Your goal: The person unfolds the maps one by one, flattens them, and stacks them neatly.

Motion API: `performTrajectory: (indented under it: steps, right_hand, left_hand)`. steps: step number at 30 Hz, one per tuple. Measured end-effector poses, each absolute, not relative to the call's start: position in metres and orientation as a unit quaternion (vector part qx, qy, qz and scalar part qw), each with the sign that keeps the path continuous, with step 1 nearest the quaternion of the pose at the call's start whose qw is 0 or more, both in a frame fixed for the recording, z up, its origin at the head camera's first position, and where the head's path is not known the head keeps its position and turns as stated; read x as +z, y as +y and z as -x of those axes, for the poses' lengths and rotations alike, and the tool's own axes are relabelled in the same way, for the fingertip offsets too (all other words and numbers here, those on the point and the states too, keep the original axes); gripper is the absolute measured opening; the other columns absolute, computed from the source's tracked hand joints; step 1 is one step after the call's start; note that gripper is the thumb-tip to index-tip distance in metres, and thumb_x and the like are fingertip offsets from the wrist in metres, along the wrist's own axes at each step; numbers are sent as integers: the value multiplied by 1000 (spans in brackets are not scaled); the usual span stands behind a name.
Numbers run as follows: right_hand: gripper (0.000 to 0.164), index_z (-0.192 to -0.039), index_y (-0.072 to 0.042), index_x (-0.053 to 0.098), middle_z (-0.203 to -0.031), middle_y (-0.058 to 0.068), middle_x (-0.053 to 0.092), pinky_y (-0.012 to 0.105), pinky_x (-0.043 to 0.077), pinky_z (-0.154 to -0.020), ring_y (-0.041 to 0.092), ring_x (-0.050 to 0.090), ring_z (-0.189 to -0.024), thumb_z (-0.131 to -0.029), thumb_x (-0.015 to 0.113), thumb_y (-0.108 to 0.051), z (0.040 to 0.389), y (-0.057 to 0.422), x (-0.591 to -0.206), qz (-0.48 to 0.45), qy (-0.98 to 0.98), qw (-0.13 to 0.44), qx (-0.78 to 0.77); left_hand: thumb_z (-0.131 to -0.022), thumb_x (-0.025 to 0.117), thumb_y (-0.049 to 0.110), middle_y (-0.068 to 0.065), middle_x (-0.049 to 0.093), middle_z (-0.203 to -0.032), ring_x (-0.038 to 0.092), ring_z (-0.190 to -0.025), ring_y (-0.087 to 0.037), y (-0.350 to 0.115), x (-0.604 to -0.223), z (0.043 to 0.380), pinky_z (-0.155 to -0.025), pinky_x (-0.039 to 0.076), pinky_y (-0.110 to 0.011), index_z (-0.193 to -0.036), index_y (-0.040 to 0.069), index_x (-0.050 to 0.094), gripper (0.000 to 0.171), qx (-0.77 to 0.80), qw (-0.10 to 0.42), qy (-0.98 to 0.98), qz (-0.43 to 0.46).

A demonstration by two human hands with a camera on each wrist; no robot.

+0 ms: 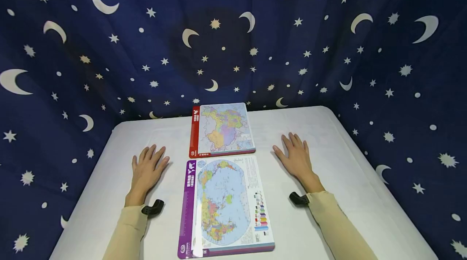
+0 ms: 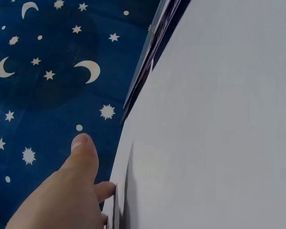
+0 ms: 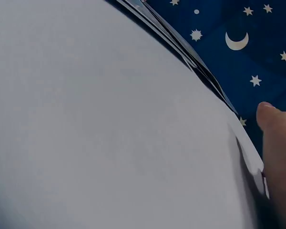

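Note:
My left hand (image 1: pixel 145 173) rests on the white table with fingers spread, left of two stacks of flat map sheets. On the right side my right hand (image 1: pixel 297 163) lies palm down the same way, holding nothing. The nearer stack has a world map (image 1: pixel 226 203) on top, with a purple strip along its left edge. Beyond it lies a map with a red strip (image 1: pixel 223 130), showing colored regions. Both maps stand between the hands, apart from the fingers. In the left wrist view the thumb (image 2: pixel 83 152) shows; in the right wrist view, the right thumb (image 3: pixel 274 124).
A white cloth covers the table (image 1: pixel 292 227). Around its back and sides hangs a dark blue curtain (image 1: pixel 226 21) with moons and stars. Black wrist cameras sit at both cuffs, the left camera (image 1: pixel 153 208) and the right camera (image 1: pixel 299 199).

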State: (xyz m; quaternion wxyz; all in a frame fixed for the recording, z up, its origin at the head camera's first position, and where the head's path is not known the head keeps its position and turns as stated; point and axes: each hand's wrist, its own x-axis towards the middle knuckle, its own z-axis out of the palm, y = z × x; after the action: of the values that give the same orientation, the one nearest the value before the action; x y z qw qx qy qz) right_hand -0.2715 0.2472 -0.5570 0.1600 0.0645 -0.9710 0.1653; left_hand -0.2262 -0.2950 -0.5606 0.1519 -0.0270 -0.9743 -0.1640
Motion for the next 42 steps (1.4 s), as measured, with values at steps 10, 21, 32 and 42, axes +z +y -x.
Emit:
performTrajectory:
  steps: [10,21,32,42]
  right_hand:
    - [72,-141,-4,53,-153,22,40,63,15,-116,40,30,-145,-97,45,-61,274,195,-550,-77,-954,166,238]
    - [70,-139,-2,54,-152,20,42,60,16,-118,38,30,-146,-98,46,-58,271,154,-550,-103,-943,157,274]
    - [71,-141,-4,52,-151,17,45,54,20,-118,33,34,-145,-94,53,-58,271,145,-548,-126,-935,151,294]
    - [47,-132,-5,60,-136,13,59,50,33,-111,30,47,-132,-98,59,-38,280,141,-549,-113,-916,163,348]
  left_hand:
    - [-103,41,49,-20,44,-148,31,-140,-41,-269,-550,245,-108,17,-65,-137,12,58,53,-222,202,-954,-27]
    - [-100,54,39,-21,59,-131,43,-125,-41,-225,-549,247,-101,27,-59,-112,2,73,43,-309,252,-915,-55]
    - [-93,69,36,-13,61,-111,45,-107,-31,-203,-546,250,-95,27,-49,-103,2,76,36,-398,212,-891,-58]
    - [-84,79,28,-6,73,-79,54,-87,-23,-201,-548,256,-86,22,-43,-103,11,74,26,-445,199,-872,-47]
